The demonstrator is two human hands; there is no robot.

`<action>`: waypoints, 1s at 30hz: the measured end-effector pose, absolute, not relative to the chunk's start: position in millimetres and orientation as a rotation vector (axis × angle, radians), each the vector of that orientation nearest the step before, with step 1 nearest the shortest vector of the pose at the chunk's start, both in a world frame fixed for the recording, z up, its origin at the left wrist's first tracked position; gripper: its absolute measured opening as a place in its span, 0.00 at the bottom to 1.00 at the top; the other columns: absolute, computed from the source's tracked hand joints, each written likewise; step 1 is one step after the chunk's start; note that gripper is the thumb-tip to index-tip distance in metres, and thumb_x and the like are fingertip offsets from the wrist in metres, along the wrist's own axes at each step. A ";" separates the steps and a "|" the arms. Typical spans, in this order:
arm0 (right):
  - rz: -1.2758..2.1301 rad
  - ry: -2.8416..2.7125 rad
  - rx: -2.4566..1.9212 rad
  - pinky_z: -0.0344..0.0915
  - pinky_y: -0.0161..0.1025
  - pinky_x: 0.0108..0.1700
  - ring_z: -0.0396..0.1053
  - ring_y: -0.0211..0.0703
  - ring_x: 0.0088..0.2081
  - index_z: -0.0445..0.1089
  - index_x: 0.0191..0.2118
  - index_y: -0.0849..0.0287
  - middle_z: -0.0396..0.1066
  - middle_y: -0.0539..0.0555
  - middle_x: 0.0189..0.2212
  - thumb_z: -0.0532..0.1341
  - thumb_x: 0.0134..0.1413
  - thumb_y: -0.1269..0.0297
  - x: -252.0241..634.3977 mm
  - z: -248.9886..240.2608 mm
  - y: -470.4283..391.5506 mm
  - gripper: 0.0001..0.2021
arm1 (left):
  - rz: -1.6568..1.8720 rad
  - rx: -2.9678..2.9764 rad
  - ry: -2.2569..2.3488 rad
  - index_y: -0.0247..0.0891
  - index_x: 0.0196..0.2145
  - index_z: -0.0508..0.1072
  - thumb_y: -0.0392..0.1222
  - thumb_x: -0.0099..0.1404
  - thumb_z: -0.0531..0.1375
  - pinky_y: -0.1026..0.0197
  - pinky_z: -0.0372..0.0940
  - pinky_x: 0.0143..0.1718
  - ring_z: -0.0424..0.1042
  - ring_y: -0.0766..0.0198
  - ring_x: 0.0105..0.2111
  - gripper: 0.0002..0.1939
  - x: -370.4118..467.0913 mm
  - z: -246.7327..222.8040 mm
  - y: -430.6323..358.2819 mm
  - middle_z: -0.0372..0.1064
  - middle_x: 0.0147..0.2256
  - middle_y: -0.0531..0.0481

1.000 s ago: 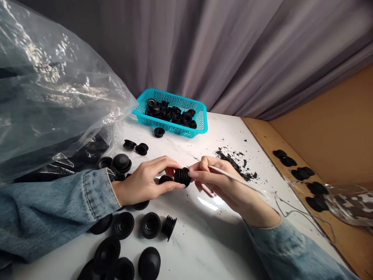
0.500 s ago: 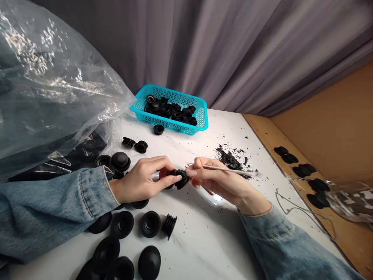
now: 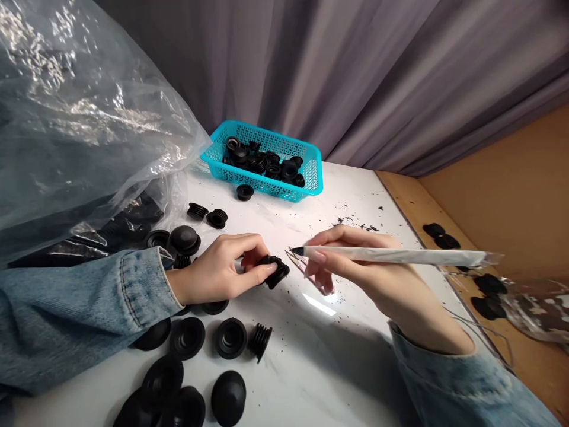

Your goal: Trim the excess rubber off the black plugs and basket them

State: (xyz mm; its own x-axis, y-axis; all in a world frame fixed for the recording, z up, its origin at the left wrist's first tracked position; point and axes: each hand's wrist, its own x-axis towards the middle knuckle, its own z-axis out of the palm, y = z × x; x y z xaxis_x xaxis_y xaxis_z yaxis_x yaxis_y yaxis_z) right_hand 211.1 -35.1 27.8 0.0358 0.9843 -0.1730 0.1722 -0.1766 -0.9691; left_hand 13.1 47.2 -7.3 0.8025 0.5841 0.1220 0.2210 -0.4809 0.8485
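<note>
My left hand [image 3: 226,267] pinches a black ribbed rubber plug [image 3: 274,271] between thumb and fingers, above the white tabletop. To its right, my right hand [image 3: 355,255] is closed around a white pen-like tool [image 3: 391,255] with a dark tip. The tip points left at the plug, with a gap between them. Below the tool, thin pointed metal blades [image 3: 299,264], pinkish in tone, reach out from the fingers; their kind is partly hidden. More black plugs [image 3: 231,338] lie by my left forearm, some cap up, some hollow side up.
A turquoise basket [image 3: 262,185] holding several black plugs stands at the back, before a grey curtain [image 3: 311,77]. A large clear plastic bag [image 3: 111,130] bulges at left. Black scraps [image 3: 373,228] litter the table [image 3: 311,362]. Dark pieces [image 3: 444,240] lie on the wooden ledge [image 3: 400,190].
My right hand has drawn away from the plug to the right, and the tool now shows along its length. My left hand stays almost in place, still holding the plug.
</note>
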 end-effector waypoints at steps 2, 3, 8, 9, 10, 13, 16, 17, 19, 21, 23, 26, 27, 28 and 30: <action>1.250 -1.243 -1.480 0.64 0.35 0.19 0.69 0.39 0.20 0.70 0.28 0.60 0.74 0.55 0.22 0.66 0.47 0.57 212.6 24.8 -34.4 0.11 | 0.482 2.032 0.612 0.34 0.26 0.65 0.39 0.59 0.56 0.66 0.58 0.25 0.60 0.69 0.24 0.07 13.2 -8.8 48.0 0.60 0.23 0.54; 1.238 -1.253 -1.485 0.64 0.35 0.18 0.69 0.39 0.20 0.70 0.26 0.60 0.74 0.56 0.23 0.66 0.46 0.57 213.3 23.3 -34.2 0.11 | 0.474 2.013 0.614 0.34 0.26 0.65 0.40 0.59 0.55 0.65 0.58 0.26 0.60 0.69 0.24 0.07 13.4 -9.3 48.4 0.60 0.23 0.54; 1.125 -1.310 -1.459 0.69 0.38 0.27 0.74 0.47 0.34 0.67 0.20 0.59 0.76 0.59 0.37 0.66 0.48 0.60 209.9 20.2 -36.6 0.13 | 0.434 1.947 0.609 0.34 0.26 0.64 0.41 0.58 0.56 0.64 0.59 0.27 0.61 0.67 0.26 0.08 14.1 -8.8 48.9 0.60 0.24 0.53; 1.131 -1.321 -1.437 0.69 0.39 0.31 0.74 0.48 0.38 0.65 0.19 0.59 0.76 0.58 0.38 0.66 0.48 0.61 208.2 20.2 -37.3 0.13 | 0.433 1.940 0.602 0.34 0.26 0.64 0.41 0.58 0.56 0.64 0.59 0.27 0.62 0.67 0.26 0.08 13.9 -8.7 48.8 0.60 0.24 0.53; 1.149 -1.332 -1.417 0.69 0.39 0.34 0.74 0.48 0.40 0.64 0.19 0.58 0.77 0.57 0.38 0.65 0.49 0.61 206.5 20.1 -37.9 0.14 | 0.435 1.936 0.595 0.34 0.26 0.64 0.41 0.58 0.56 0.64 0.59 0.27 0.62 0.67 0.26 0.08 13.8 -8.7 48.6 0.60 0.24 0.53; 1.203 -1.363 -1.389 0.68 0.39 0.37 0.74 0.45 0.39 0.62 0.19 0.58 0.77 0.55 0.38 0.64 0.51 0.62 202.9 19.6 -38.6 0.15 | 0.437 1.934 0.583 0.33 0.25 0.65 0.41 0.58 0.56 0.64 0.60 0.27 0.63 0.67 0.25 0.09 13.5 -9.6 48.5 0.61 0.23 0.53; 1.195 -1.404 -1.394 0.67 0.38 0.35 0.74 0.45 0.38 0.62 0.19 0.57 0.77 0.55 0.36 0.63 0.52 0.62 202.2 18.6 -38.4 0.15 | 0.429 1.930 0.589 0.33 0.25 0.66 0.41 0.58 0.56 0.64 0.60 0.27 0.63 0.67 0.25 0.09 13.9 -10.6 48.8 0.62 0.23 0.53; 1.184 -1.409 -1.397 0.67 0.38 0.34 0.74 0.45 0.38 0.62 0.19 0.57 0.77 0.55 0.36 0.63 0.52 0.62 202.2 18.4 -38.4 0.15 | 0.426 1.929 0.590 0.33 0.25 0.66 0.41 0.58 0.56 0.64 0.60 0.27 0.64 0.67 0.25 0.09 14.2 -10.8 49.0 0.62 0.23 0.53; 1.167 -1.403 -1.407 0.66 0.37 0.34 0.74 0.45 0.39 0.62 0.20 0.57 0.77 0.54 0.35 0.63 0.52 0.61 202.1 18.2 -38.7 0.15 | 0.422 1.929 0.591 0.32 0.25 0.66 0.41 0.58 0.56 0.64 0.60 0.27 0.64 0.67 0.25 0.09 14.6 -11.0 49.2 0.62 0.23 0.53; 1.158 -1.393 -1.430 0.66 0.37 0.33 0.74 0.45 0.39 0.63 0.20 0.57 0.77 0.54 0.35 0.63 0.52 0.61 201.8 18.4 -39.1 0.14 | 0.420 1.932 0.590 0.32 0.24 0.66 0.41 0.58 0.57 0.64 0.60 0.26 0.63 0.67 0.25 0.09 14.7 -11.1 49.3 0.62 0.23 0.53; 1.151 -1.396 -1.445 0.65 0.36 0.32 0.74 0.46 0.40 0.63 0.20 0.57 0.77 0.54 0.34 0.63 0.52 0.61 201.4 18.7 -39.3 0.14 | 0.417 1.931 0.590 0.33 0.24 0.65 0.41 0.58 0.56 0.65 0.59 0.26 0.63 0.67 0.25 0.09 14.4 -11.2 49.2 0.62 0.22 0.53; 1.144 -1.425 -1.449 0.64 0.35 0.29 0.74 0.45 0.39 0.62 0.19 0.57 0.77 0.55 0.35 0.63 0.52 0.60 201.5 19.3 -39.0 0.15 | 0.408 1.920 0.589 0.33 0.24 0.65 0.41 0.58 0.56 0.65 0.59 0.26 0.63 0.67 0.25 0.09 13.8 -11.1 48.7 0.61 0.22 0.53; 1.136 -1.441 -1.452 0.64 0.35 0.28 0.74 0.44 0.37 0.62 0.19 0.57 0.77 0.55 0.36 0.63 0.52 0.60 201.7 19.4 -38.8 0.15 | 0.404 1.917 0.589 0.33 0.25 0.65 0.42 0.58 0.57 0.65 0.59 0.26 0.62 0.68 0.25 0.09 13.7 -10.9 48.5 0.61 0.22 0.53; 1.119 -1.464 -1.460 0.63 0.35 0.27 0.74 0.43 0.35 0.62 0.19 0.57 0.77 0.55 0.36 0.62 0.53 0.60 201.8 19.5 -38.7 0.16 | 0.399 1.913 0.590 0.33 0.25 0.65 0.42 0.58 0.57 0.65 0.58 0.26 0.62 0.68 0.24 0.09 13.8 -10.7 48.4 0.61 0.22 0.53; 1.049 -1.538 -1.481 0.62 0.35 0.25 0.73 0.40 0.30 0.61 0.19 0.57 0.78 0.55 0.36 0.61 0.54 0.60 201.4 19.5 -38.8 0.16 | 0.389 1.910 0.593 0.33 0.24 0.65 0.41 0.58 0.57 0.66 0.57 0.25 0.61 0.69 0.24 0.09 14.2 -10.1 48.2 0.61 0.22 0.54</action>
